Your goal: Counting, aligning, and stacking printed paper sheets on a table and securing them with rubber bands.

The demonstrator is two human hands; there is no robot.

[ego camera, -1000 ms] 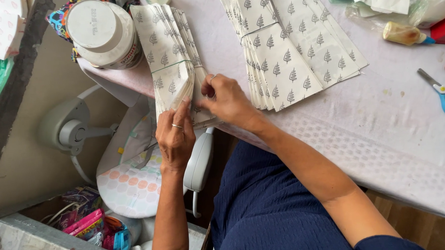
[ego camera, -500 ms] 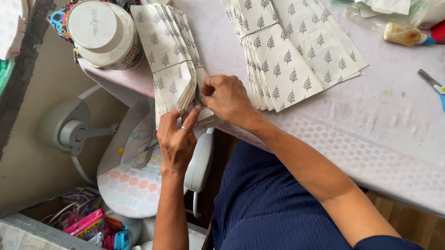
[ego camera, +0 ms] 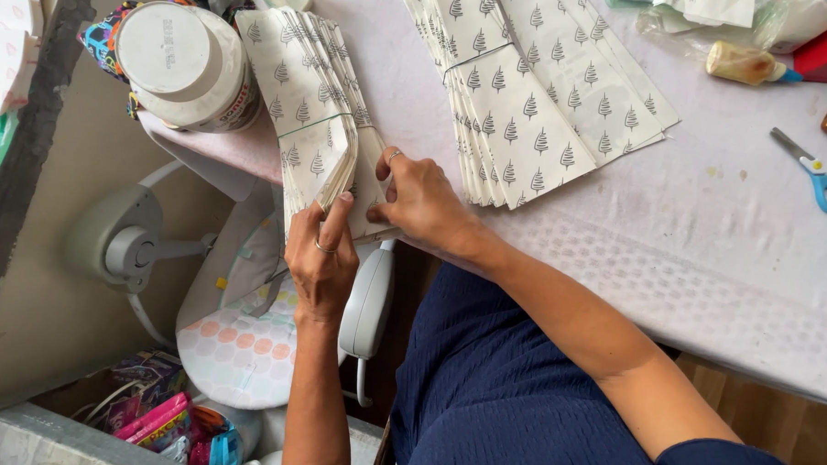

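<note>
Where the pale cloth-covered table [ego camera: 616, 253] ends at its near left corner, a banded stack of paper bags [ego camera: 314, 126] lies flat, its lower end hanging just past the edge. Each bag is off-white and printed with rows of small dark tree shapes, and a thin green rubber band crosses the stack about halfway along. Its long axis runs from roughly 11 o'clock at the far end to 5 o'clock at the near end, which points toward the person's lap. At that near end the left hand [ego camera: 321, 263], a ring on one finger, reaches up from 6 o'clock and lifts the top bags with a fingertip, so that their edges fan open; its other fingers are loosely curled. Just to the right, the right hand [ego camera: 422, 200] comes in from 4 o'clock and presses its spread fingers down on the lower bags, also ringed. Touching the far left of the stack, at 10 o'clock from it, stands a white lidded tub [ego camera: 188, 66]. Toward 2 o'clock, well apart, a second, larger fanned stack of the same bags [ego camera: 536, 81] lies banded on the cloth. Farther out at 3 o'clock lie blue-handled scissors [ego camera: 815, 173] and, beyond them at 2 o'clock, a small glue bottle [ego camera: 747, 63]. Below the table edge, at 7 o'clock, sits a padded baby seat [ego camera: 243, 339].
</note>
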